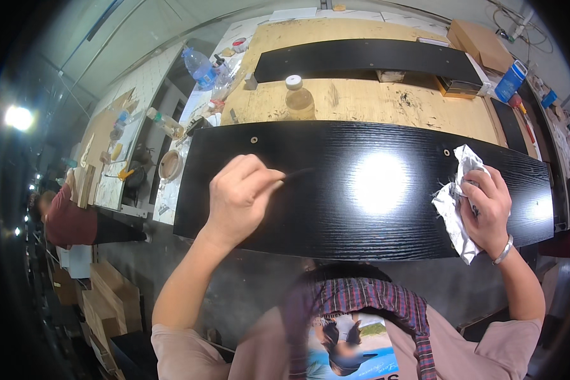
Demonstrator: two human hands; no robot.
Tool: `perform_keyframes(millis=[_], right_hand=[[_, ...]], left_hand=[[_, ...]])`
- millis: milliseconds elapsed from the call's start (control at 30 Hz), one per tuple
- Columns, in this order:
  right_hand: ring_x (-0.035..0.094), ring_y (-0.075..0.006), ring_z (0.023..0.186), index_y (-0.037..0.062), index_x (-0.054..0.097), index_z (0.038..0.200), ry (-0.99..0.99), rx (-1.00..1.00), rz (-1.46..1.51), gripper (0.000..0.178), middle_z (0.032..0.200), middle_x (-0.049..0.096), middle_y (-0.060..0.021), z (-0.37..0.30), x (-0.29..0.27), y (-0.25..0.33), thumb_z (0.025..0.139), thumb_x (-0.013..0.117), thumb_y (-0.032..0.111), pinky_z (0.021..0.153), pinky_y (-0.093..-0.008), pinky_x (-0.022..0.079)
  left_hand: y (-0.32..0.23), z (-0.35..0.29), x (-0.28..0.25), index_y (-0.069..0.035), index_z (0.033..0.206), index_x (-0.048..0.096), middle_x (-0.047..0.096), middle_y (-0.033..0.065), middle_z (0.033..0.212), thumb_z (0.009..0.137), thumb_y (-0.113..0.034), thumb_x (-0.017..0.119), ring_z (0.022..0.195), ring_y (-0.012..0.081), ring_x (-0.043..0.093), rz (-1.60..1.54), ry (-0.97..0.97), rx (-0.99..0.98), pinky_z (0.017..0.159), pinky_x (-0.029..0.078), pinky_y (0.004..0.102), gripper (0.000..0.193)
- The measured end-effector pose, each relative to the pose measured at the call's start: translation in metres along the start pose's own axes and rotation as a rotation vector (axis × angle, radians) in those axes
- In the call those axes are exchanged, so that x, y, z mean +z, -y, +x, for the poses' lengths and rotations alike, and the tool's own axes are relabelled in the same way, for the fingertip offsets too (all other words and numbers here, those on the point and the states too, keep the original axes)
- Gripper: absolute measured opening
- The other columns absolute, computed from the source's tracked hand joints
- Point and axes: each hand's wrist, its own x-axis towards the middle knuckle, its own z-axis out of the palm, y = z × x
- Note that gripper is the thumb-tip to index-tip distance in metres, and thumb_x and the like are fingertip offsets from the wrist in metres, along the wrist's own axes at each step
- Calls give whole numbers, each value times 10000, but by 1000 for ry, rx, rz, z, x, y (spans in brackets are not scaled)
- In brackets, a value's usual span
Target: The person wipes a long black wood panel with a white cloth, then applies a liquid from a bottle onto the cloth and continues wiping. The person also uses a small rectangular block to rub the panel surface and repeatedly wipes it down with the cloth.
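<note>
A glossy black wood-grained board (297,221) lies across the bench in front of me, with small round metal inserts in its face. Above its left half, my left hand (239,196) is closed in a pinch. A thin dark sliver juts from its fingertips, blurred against the black surface, so its kind is unclear. My right hand (487,206) is closed on a crumpled white cloth (449,209), pressed against the board's right part. Behind the board stands a clear bottle (299,102) with a white cap and yellowish liquid.
A second black board (361,54) rests raised on supports across the pale worktop (354,98). A blue-labelled bottle (199,68) stands far left, a blue can (510,81) far right. A round tub (170,164) sits left of my board. Another person (73,215) works further left.
</note>
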Motion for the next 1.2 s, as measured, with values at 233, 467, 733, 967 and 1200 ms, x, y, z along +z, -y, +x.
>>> perform_keyframes(millis=[233,467,733,967,1200], right_hand=[[637,-369,999,35,671,899,18,9,-13,281,1005,661,-102,-1,1,-1,632,719,-40,818,-457,531],[632,-408,1044,15,658,893,41,36,3,257,1015,652,-136,0,0,2,653,705,-64,855,-471,523],[620,-416,1034,5,650,907,40,29,-3,246,1017,641,-140,-1,2,3,675,687,-64,854,-477,518],[621,-414,1024,0,652,907,34,28,8,247,1010,641,-140,1,-1,4,672,683,-69,844,-476,518],[624,-409,1041,4,658,903,22,31,15,251,1011,643,-137,1,2,4,665,692,-68,854,-470,518]], left_hand=[[-52,-42,-41,-151,785,764,682,-18,748,679,-32,706,663,174,647,-377,383,149,576,521,318,169],[25,-88,-80,-3,836,746,627,111,736,780,13,727,690,282,623,213,26,-268,619,494,374,61],[26,-102,-99,-32,812,765,666,101,742,743,15,738,666,258,639,88,-107,-496,622,503,341,88],[5,-84,-83,-12,798,745,664,108,749,749,23,759,663,261,639,59,-37,-203,609,499,353,61],[-32,-78,-63,-69,794,761,639,70,719,730,-25,749,656,244,627,-219,237,9,581,504,355,78]])
